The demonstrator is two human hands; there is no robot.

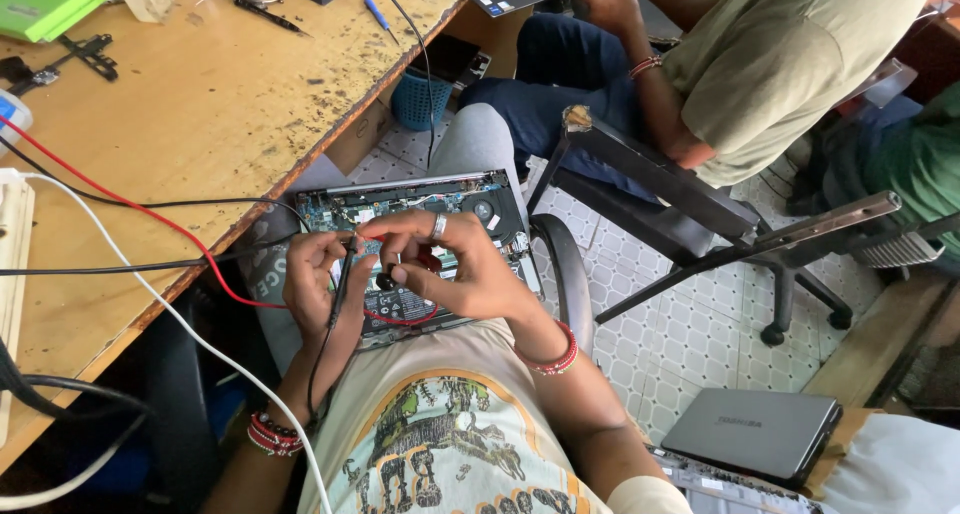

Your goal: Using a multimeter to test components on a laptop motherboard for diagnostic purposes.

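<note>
laptop repair workshop: opened laptop (420,244), tool-strewn workbench (200,104)

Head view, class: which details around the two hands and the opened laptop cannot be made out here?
- Opened laptop: middle boards hidden by both hands.
- Probe tips: covered by left hand and right hand.
- Small dark part in the fingers: too small to identify.
- Red lead: start cut off by the left edge.
</note>
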